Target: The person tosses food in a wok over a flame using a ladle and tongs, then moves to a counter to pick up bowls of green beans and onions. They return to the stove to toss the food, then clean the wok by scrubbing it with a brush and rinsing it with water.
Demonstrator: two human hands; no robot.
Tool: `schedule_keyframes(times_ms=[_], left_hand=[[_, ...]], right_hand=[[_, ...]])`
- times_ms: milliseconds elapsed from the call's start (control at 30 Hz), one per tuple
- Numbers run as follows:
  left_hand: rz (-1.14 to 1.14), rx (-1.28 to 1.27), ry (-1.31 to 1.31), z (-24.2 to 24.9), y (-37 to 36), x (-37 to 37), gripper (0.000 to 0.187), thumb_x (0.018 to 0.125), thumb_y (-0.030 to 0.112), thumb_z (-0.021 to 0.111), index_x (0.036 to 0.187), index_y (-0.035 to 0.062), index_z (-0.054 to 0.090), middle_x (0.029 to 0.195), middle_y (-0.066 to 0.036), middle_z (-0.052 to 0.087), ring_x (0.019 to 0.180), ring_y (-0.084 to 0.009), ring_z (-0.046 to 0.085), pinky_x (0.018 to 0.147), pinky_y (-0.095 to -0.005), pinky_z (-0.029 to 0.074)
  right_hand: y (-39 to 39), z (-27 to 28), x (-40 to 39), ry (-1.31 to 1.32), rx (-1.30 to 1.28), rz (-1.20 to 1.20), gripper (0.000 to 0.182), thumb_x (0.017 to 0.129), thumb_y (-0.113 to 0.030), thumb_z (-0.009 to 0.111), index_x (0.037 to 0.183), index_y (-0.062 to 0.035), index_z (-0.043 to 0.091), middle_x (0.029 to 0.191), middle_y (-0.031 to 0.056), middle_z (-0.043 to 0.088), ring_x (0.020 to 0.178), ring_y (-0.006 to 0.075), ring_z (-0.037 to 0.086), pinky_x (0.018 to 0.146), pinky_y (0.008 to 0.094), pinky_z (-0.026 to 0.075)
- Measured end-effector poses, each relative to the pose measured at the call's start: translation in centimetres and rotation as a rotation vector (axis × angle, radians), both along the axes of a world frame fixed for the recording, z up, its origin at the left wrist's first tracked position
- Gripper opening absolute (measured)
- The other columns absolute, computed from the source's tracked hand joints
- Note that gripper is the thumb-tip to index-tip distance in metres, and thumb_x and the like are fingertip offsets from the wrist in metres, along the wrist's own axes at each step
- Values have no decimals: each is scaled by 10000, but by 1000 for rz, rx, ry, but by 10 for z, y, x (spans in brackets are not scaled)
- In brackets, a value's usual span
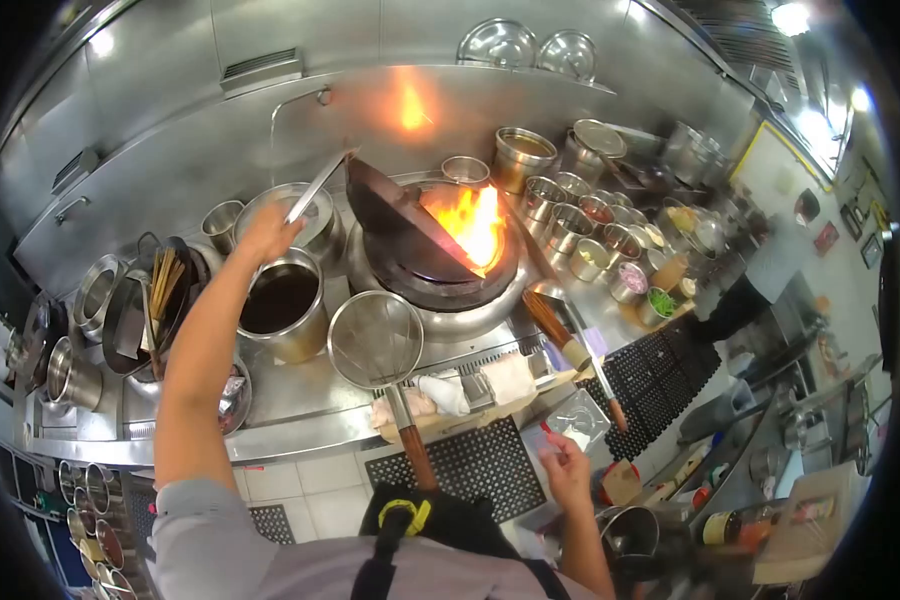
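Observation:
My left hand (268,232) reaches forward and is shut on a long metal handle (316,184) that runs to the black wok (395,222). The wok is tipped up on its edge over the round burner (440,290). Orange flames (473,224) rise beside it. My right hand (567,466) hangs low by my apron, fingers curled, just below a clear plastic container (579,416). A small red thing shows at its fingertips; whether the hand holds it is unclear.
A steel pot of dark liquid (282,302) stands left of the burner. A wire strainer (375,338) rests on the counter's front edge. Several seasoning tins (590,225) sit to the right, cloths (510,378) on the rail, and black mats (470,465) on the floor.

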State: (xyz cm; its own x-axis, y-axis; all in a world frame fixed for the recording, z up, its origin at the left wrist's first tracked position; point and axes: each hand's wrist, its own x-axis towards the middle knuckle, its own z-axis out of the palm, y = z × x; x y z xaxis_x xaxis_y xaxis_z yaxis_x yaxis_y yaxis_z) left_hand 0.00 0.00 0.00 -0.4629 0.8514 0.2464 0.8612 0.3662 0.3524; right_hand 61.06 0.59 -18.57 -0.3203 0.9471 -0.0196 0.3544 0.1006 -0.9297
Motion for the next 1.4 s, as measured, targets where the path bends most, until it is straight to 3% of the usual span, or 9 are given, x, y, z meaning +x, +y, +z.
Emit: schedule_keyframes(times_ms=[100, 233, 400, 500, 700, 800, 933, 1033, 1400], left_hand=[[-63, 44, -109, -20, -77, 31, 319, 874, 293, 618, 887, -24, 637, 788, -250, 632, 740, -398, 613, 696, -450, 470], [-6, 74, -402, -89, -131, 103, 285, 893, 285, 647, 1001, 23, 674, 702, -118, 620, 642, -150, 549, 620, -328, 459], [-102, 47, -356, -111, -118, 214, 316, 911, 333, 625, 937, 19, 637, 699, -193, 620, 604, -312, 596, 588, -402, 467], [-142, 123, -413, -128, -85, 257, 324, 912, 329, 618, 888, 6, 610, 720, -219, 612, 653, -394, 599, 601, -426, 465], [-100, 76, -528, -148, -49, 292, 325, 884, 305, 625, 875, -16, 577, 742, -232, 618, 691, -404, 612, 625, -437, 470], [-96, 5, -650, -156, -30, 296, 247, 918, 233, 583, 972, -7, 569, 639, -92, 582, 485, -160, 551, 470, -337, 446], [41, -92, -770, -105, -9, 337, 304, 890, 251, 616, 990, -32, 571, 629, -94, 580, 492, -171, 564, 464, -328, 456], [59, -108, -771, -105, -4, 352, 403, 861, 308, 621, 990, -72, 592, 773, -238, 643, 553, -313, 643, 623, -423, 506], [115, 81, -741, -140, -3, 363, 382, 899, 339, 615, 853, -39, 576, 572, -166, 592, 446, -284, 606, 540, -411, 494]], right_hand=[[2, -21, 24, 44, 34, -138, 250, 866, -65, 662, 1105, -5, 619, 923, 25, 637, 729, 63, 547, 612, 219, 439], [79, -15, 83, -120, 171, -296, 272, 822, -86, 677, 1073, 2, 620, 889, 51, 630, 743, 134, 578, 667, 265, 466], [157, -74, 127, -737, 411, -354, 328, 739, -221, 696, 1011, -46, 639, 993, 196, 660, 962, 399, 624, 874, 492, 474], [196, -97, 145, -830, 31, -189, 372, 739, -267, 700, 1027, -43, 629, 1075, 215, 642, 1026, 392, 615, 883, 471, 480], [218, -129, 162, -779, 129, -37, 357, 717, -275, 712, 963, -37, 610, 973, 217, 659, 943, 407, 631, 838, 471, 484], [221, -120, 160, -700, 240, 38, 288, 716, -218, 710, 873, -25, 564, 821, 204, 658, 823, 405, 640, 755, 481, 495], [246, -131, 166, -448, 93, 79, 550, 710, -191, 772, 1183, 13, 580, 1000, 215, 671, 934, 379, 641, 851, 437, 492], [237, -104, 161, -611, 421, 29, 409, 745, -201, 729, 1080, -7, 602, 1040, 235, 638, 984, 387, 611, 848, 453, 482], [179, -66, 80, -261, 348, 20, 248, 809, -174, 682, 983, 0, 658, 873, 210, 676, 791, 338, 660, 729, 373, 509]])
